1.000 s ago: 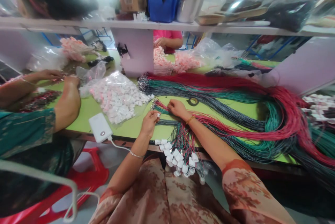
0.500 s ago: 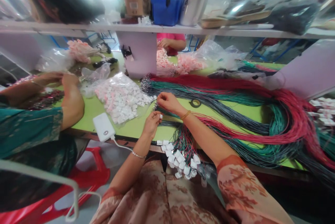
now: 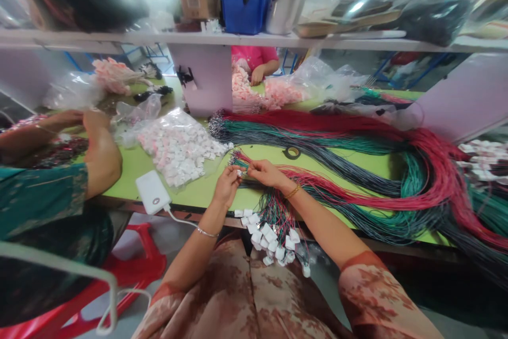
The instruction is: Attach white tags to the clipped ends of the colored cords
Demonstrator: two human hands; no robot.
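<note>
While the left hand (image 3: 226,186) pinches a small white connector (image 3: 239,173) above the surface (image 3: 203,192), I note the right hand (image 3: 265,174) close beside it, fingers drawn to a narrow pinch; whether they hold a wire I cannot confirm. I advise a steady connector and straight feed, clear of the wire bundle (image 3: 243,157) beyond.
</note>
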